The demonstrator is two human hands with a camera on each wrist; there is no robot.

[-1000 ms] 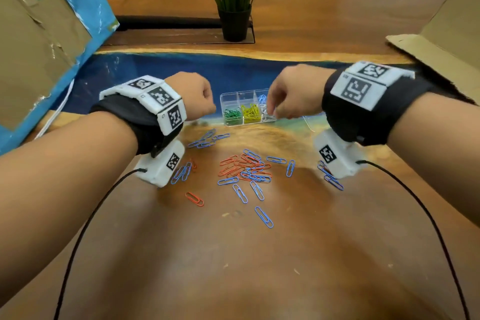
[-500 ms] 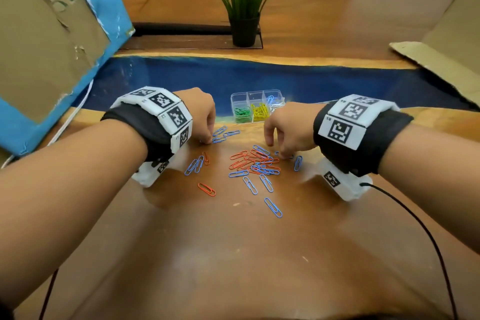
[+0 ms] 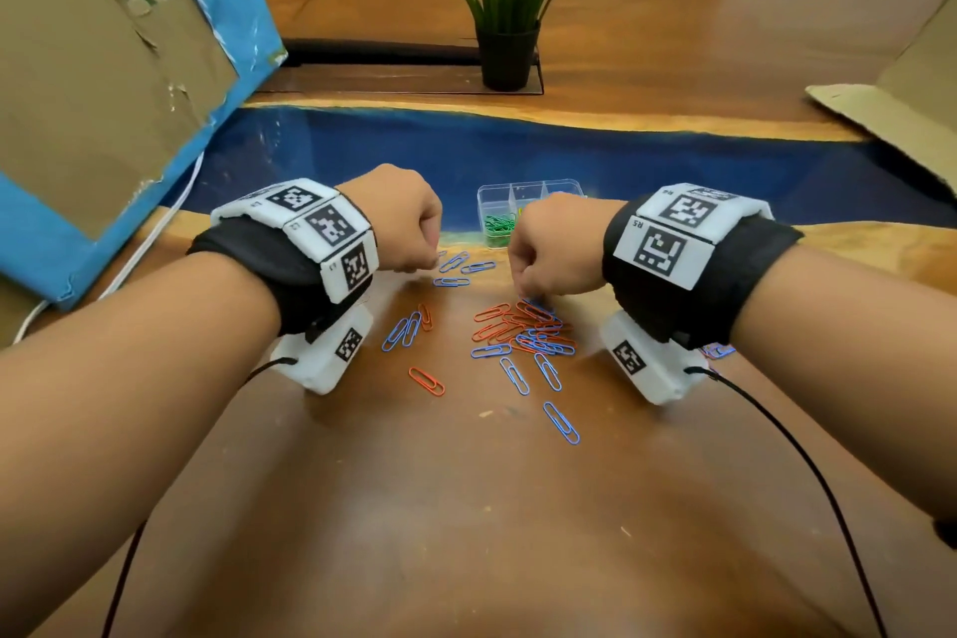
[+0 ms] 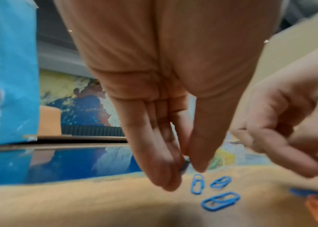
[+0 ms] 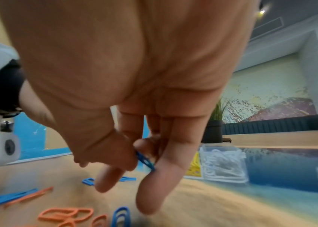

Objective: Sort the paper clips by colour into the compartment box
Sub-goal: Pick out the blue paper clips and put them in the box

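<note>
Head view: both hands hover low over the wooden desk [image 3: 466, 534], fingers curled downward. The left hand [image 3: 399, 218] sits beside three blue paper clips [image 3: 455, 269]; the right hand [image 3: 554, 244] dips its fingertips into a mixed heap of orange and blue paper clips [image 3: 523, 326] at mid-desk. Just beyond the hands, toward the far edge beside the blue resin strip [image 3: 569, 155], stands the clear compartment box [image 3: 497, 197], with green paper clips [image 3: 498, 225] in its left compartment. A potted plant [image 3: 510, 16] stands farther back, well apart.

Left wrist view: the left hand's thumb and fingers [image 4: 161, 169] are pressed together on something small and dark blue, too blurred to name with certainty. Three blue clips lie on the desk just below.

Right wrist view: the right hand's thumb and fingers [image 5: 154, 184] pinch a blue paper clip [image 5: 144, 160], lifted off the desk. Orange clips [image 5: 66, 215] and blue ones lie underneath. Beyond, the box shows white paper clips [image 5: 222, 162] in one compartment and yellow beside them.
</note>
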